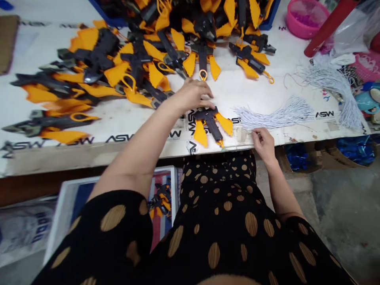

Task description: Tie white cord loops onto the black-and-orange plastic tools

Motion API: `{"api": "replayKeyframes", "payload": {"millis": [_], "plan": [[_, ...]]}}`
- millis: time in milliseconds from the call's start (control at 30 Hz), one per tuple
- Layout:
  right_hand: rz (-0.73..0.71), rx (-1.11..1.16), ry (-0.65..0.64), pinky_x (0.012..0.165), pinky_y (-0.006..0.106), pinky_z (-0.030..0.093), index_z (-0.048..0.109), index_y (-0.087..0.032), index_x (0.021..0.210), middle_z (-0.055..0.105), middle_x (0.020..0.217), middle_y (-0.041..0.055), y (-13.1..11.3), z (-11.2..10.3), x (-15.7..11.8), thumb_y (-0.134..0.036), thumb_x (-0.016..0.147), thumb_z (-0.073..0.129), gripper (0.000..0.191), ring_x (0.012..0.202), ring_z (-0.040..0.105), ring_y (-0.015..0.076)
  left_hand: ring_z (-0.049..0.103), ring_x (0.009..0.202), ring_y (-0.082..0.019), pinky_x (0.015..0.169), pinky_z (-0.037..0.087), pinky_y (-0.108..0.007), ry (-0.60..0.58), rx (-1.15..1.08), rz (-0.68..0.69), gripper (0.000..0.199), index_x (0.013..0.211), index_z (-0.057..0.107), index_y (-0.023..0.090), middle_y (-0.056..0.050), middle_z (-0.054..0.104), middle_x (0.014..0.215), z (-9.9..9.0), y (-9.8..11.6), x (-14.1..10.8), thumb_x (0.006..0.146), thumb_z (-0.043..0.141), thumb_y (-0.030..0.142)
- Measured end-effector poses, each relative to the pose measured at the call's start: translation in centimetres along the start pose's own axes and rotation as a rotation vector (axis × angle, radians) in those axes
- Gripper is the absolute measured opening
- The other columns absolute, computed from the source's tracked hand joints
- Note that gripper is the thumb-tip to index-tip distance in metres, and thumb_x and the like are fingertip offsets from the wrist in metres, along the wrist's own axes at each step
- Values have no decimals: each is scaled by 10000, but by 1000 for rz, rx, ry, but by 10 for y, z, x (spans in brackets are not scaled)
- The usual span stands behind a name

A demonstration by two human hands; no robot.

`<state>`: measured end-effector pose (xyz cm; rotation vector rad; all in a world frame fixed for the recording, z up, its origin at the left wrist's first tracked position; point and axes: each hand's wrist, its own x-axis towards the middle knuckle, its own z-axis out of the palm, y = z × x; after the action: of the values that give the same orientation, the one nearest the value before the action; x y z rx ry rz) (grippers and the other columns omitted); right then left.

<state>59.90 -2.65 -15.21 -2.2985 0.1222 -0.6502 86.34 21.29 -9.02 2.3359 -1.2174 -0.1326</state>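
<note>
My left hand [196, 95] reaches over the middle of the table, its fingers apart and curved above the front end of a black piece with orange wings [211, 120] near the table edge. Just beyond the fingers lies another such piece [202, 57] with an orange loop. My right hand [263, 143] is at the table's front edge, thumb and fingertips pinched together; what they hold, if anything, is too small to make out. Beside it lies a bundle of thin white strings [279, 115].
Many black and orange pieces [138, 63] are heaped at the left and in a blue crate [105, 16] at the back. A pink bowl [307, 19], a red tube [329, 27] and more white strings [341, 89] are at the right. Below stands a white-rimmed bin [175, 190].
</note>
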Motion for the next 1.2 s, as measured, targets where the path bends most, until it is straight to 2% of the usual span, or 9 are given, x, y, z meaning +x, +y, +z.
{"api": "replayKeyframes", "payload": {"millis": [100, 267, 433, 533, 700, 800, 900, 967, 1200], "plan": [[-32, -17, 9, 745, 298, 519, 681, -218, 1018, 692, 977, 56, -11, -4, -7, -305, 1002, 556, 154, 816, 647, 166, 614, 1015, -265, 924, 412, -403, 152, -8, 48, 287, 940, 714, 197, -84, 676, 998, 23, 42, -35, 938, 649, 476], [-27, -125, 31, 719, 299, 509, 697, -234, 1024, 690, 1016, 54, -27, -3, -13, -307, 1005, 563, 154, 730, 627, 149, 596, 824, -259, 797, 401, -381, 295, 143, -56, 425, 757, 612, 194, -65, 625, 802, 81, 111, -121, 899, 666, 591], [-101, -50, -47, 728, 298, 511, 676, -222, 1023, 691, 952, 57, -46, 4, -9, -274, 1015, 537, 148, 767, 637, 165, 595, 824, -289, 752, 368, -394, 482, 265, -262, 389, 863, 639, 190, -120, 681, 864, 128, 120, -147, 905, 661, 577], [-158, 19, -146, 725, 289, 521, 661, -216, 1053, 693, 972, 69, -55, 10, -11, -264, 1019, 527, 147, 817, 652, 170, 613, 851, -290, 763, 359, -401, 548, 247, -283, 298, 870, 659, 196, -125, 726, 913, 128, 115, -147, 921, 662, 489], [-171, 81, -181, 749, 290, 538, 663, -220, 1071, 696, 997, 75, -59, 15, -19, -246, 1020, 522, 152, 852, 666, 171, 665, 843, -251, 804, 402, -381, 595, 36, -415, 193, 880, 683, 199, -94, 753, 921, 104, 121, -163, 926, 652, 385], [-194, 141, -187, 755, 288, 541, 672, -217, 1062, 701, 993, 77, -63, 16, -23, -227, 1013, 535, 146, 863, 670, 171, 669, 730, -199, 729, 452, -317, 538, -328, -581, 239, 896, 673, 201, -44, 737, 827, 100, 129, -174, 901, 672, 440], [-218, 186, -237, 744, 287, 538, 680, -215, 1053, 713, 951, 69, -69, 20, -27, -230, 1009, 552, 137, 825, 664, 166, 661, 639, -169, 635, 474, -267, 417, -796, -677, 346, 904, 659, 186, -23, 709, 715, 109, 134, -180, 843, 708, 523], [-225, 197, -276, 744, 285, 536, 686, -216, 1045, 722, 944, 64, -70, 25, -30, -241, 1008, 561, 133, 803, 663, 161, 685, 669, -174, 657, 502, -263, 396, -982, -704, 414, 919, 664, 167, -35, 720, 715, 118, 135, -182, 785, 759, 547], [-187, 100, -321, 725, 248, 510, 701, -209, 1019, 726, 973, 58, -70, 47, -37, -219, 988, 576, 129, 818, 679, 150, 681, 664, -161, 666, 516, -254, 390, -1041, -713, 466, 985, 704, 146, -31, 729, 706, 125, 136, -187, 733, 815, 522]]}}
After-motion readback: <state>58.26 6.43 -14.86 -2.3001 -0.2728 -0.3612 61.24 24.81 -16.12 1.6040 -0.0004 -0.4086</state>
